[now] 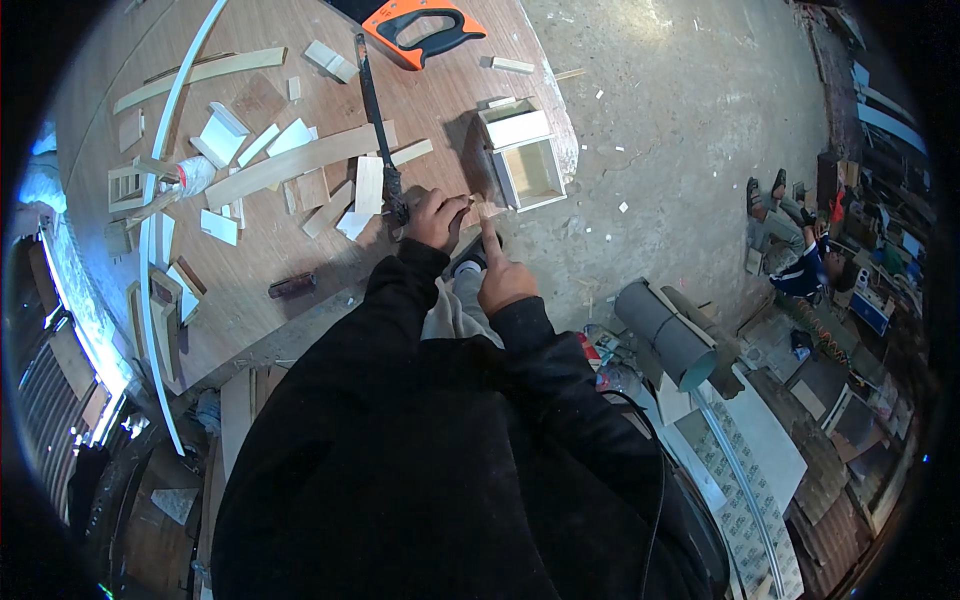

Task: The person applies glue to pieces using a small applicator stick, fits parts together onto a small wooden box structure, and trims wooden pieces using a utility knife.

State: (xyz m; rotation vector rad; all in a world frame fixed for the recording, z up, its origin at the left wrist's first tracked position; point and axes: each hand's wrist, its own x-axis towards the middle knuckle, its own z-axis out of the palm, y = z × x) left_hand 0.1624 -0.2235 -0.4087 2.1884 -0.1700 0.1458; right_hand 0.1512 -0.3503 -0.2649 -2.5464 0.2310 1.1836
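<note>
One broad wooden worktop (245,265) took up the upper left. A long dark bar (372,95) ran down it to just beside the left hand (435,218). A small open box (529,168) stood near the right edge, and an orange-and-black saw handle (408,54) lay farther up. The left grip was bunched, fingers drawn together; what it held could not be told. The right hand (507,286) had its index finger extended, the other fingers curled, contents hidden. Its fingertip met or nearly met a small pale wooden piece (479,211) between the hands.
</note>
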